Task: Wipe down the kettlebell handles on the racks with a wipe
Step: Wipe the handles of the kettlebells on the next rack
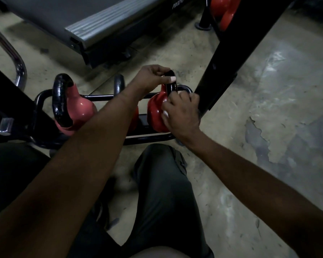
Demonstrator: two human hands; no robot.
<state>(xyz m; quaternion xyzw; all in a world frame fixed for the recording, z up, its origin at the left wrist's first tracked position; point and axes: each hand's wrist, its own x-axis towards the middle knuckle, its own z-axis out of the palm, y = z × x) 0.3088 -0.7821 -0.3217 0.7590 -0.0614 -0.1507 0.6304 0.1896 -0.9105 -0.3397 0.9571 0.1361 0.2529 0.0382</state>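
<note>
Low black rack [147, 137] on the floor. The red kettlebell [155, 108] sits at its right end. Your left hand [153, 77] curls round the top of its black handle [170, 88]. Your right hand [182, 113] is just below, fingers bent against the bell's neck and pinching a white wipe [165, 114], mostly hidden. A pink kettlebell [80, 108] sits at the rack's left end. A treadmill [101, 25] stands beyond.

Floor [268, 127]: worn, stained concrete under you
Ahead of you: treadmill [93, 28] deck end
Your right: black post [231, 62]
Light: dim
</note>
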